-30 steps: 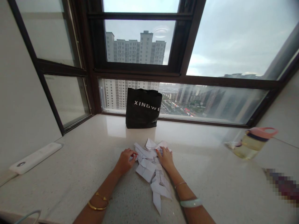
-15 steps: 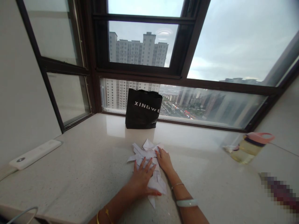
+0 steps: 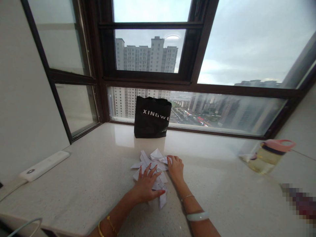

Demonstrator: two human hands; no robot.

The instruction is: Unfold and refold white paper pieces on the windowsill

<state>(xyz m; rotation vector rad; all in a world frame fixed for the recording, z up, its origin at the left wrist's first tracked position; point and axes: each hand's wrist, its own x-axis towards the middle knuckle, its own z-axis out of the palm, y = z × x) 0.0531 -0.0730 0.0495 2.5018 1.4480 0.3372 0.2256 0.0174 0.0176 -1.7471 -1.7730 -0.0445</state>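
Observation:
A heap of folded white paper pieces (image 3: 149,160) lies on the pale stone counter (image 3: 93,177) in front of me. My left hand (image 3: 145,186) rests flat on the near part of the heap with its fingers spread. My right hand (image 3: 175,168) lies on the heap's right edge, fingers extended and pressed down on the paper. Neither hand lifts a piece. Gold bangles are on my left wrist, a pale bangle and a thin chain on my right.
A black paper bag (image 3: 152,117) with white lettering stands at the window behind the heap. A white power strip (image 3: 44,165) lies at the left. A bottle with a pink lid (image 3: 269,157) lies at the right. A blurred patch (image 3: 301,202) sits at the far right.
My left hand came from the heap's left side onto its near part and flattened. The paper has been drawn together into a tighter pile. My right hand stayed at the right edge.

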